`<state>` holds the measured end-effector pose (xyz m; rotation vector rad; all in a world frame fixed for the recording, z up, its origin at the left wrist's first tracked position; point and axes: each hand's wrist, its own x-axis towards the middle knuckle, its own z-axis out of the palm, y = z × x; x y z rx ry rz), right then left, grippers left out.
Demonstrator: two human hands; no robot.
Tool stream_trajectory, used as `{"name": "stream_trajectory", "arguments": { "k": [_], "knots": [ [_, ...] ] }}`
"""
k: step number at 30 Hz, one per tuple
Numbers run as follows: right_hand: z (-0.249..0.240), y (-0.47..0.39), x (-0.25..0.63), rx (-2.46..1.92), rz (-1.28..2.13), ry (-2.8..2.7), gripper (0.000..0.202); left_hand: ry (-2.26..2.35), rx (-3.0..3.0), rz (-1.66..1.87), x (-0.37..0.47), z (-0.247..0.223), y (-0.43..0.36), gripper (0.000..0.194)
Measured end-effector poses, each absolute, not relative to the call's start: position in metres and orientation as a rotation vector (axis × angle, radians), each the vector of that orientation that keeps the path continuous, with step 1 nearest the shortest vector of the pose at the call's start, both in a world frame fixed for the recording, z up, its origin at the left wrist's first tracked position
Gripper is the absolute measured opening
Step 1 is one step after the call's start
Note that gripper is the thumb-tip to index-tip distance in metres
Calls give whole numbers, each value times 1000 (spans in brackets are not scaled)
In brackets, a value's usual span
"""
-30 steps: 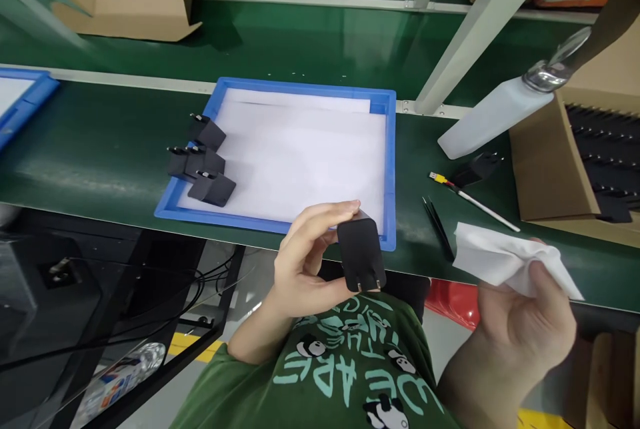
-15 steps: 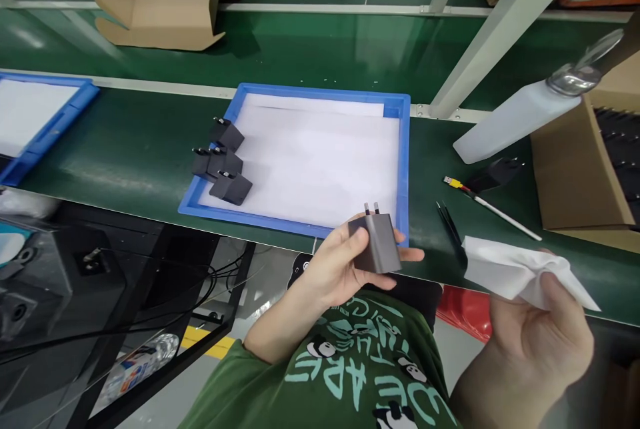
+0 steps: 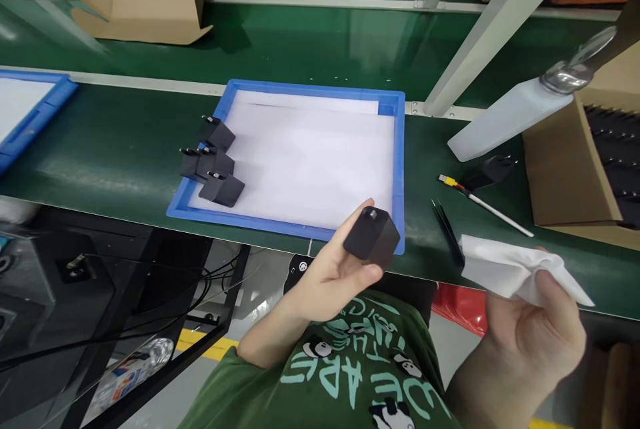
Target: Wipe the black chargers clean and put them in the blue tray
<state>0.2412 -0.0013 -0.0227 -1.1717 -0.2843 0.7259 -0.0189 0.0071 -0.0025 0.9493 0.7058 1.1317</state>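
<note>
One black adapter (image 3: 373, 237) is clasped in the partly closed left hand (image 3: 330, 279); farther right, the right hand (image 3: 537, 335) pinches a white wipe (image 3: 493, 263).

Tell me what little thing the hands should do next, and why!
Maybe bring the white cloth in the right hand over to the black adapter in the left hand for a wipe: each hand holds one, but they aren't touching.
</note>
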Motion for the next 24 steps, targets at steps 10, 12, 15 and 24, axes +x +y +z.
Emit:
{"name": "stream_trajectory", "arguments": {
  "k": [10, 12, 15, 24],
  "knots": [
    [-22, 3, 234, -1161, 705, -249, 34, 1035, 1534, 1440, -20, 13, 9, 73],
    [-21, 3, 234, -1167, 702, -249, 34, 985, 1525, 1453, -20, 15, 9, 75],
    [-18, 4, 233, -1171, 685, -259, 35, 947, 1494, 1469, -19, 16, 8, 80],
    [-17, 4, 228, -1179, 619, -306, 32, 831, 1633, 1535, -21, 12, 10, 77]
  ]
}}
